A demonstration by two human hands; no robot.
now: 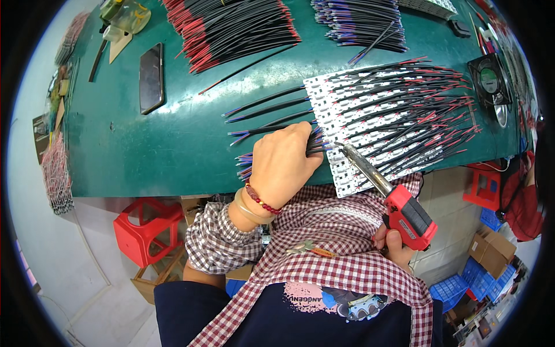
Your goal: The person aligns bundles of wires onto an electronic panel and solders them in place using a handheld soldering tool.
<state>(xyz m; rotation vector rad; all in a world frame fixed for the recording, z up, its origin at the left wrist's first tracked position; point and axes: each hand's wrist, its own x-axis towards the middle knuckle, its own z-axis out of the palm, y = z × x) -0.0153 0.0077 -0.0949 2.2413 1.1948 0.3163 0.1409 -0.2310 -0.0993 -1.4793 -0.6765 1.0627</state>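
Note:
My left hand (284,155) is closed on a small bundle of black wires (250,162) with blue ends, its fingertips at the left edge of a white circuit board panel (342,180). My right hand (396,247) grips a red and black soldering iron (411,218). The iron's metal tip rests at or just above the panel, close to my left fingertips; exact contact cannot be made out. Rows of black wires with red ends lie across the panel toward the right. Several separate blue-ended wires (263,105) extend left from its left edge.
On the green table (115,156), a big pile of red-tipped black wires (243,29) and a blue-tipped wire pile (365,23) lie at the back. A phone (151,78) lies left, a small black fan (489,80) right. Red stool (147,228) stands below the table.

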